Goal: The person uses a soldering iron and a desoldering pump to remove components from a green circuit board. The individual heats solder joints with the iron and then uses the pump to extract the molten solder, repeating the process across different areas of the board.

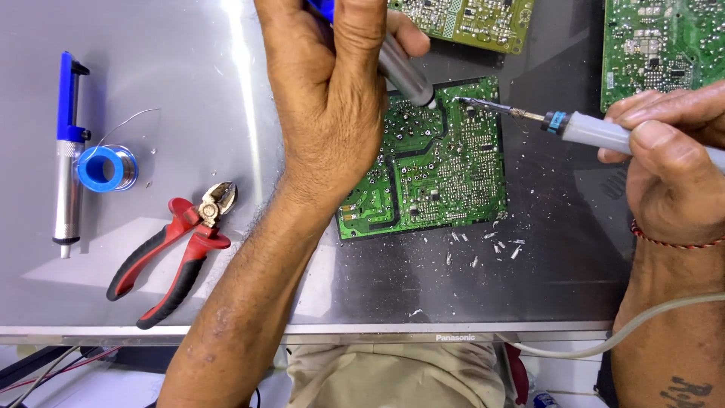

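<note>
left hand (332,98) grip clenched on desoldering pump (404,72) | right hand (668,174) grasping soldering iron (596,132) | tips seemingly touching circuit board (430,174)

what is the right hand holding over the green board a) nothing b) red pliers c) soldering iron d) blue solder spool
c: the right hand grips a soldering iron whose tip reaches the top edge of the green board; the red pliers and solder spool lie untouched at the left.

Red-handled cutters (177,245) lie near left; beyond them a blue solder spool (107,168) beside what looks like a second desoldering pump (68,151). Two green boards (472,19) (661,41) lie far right.
</note>
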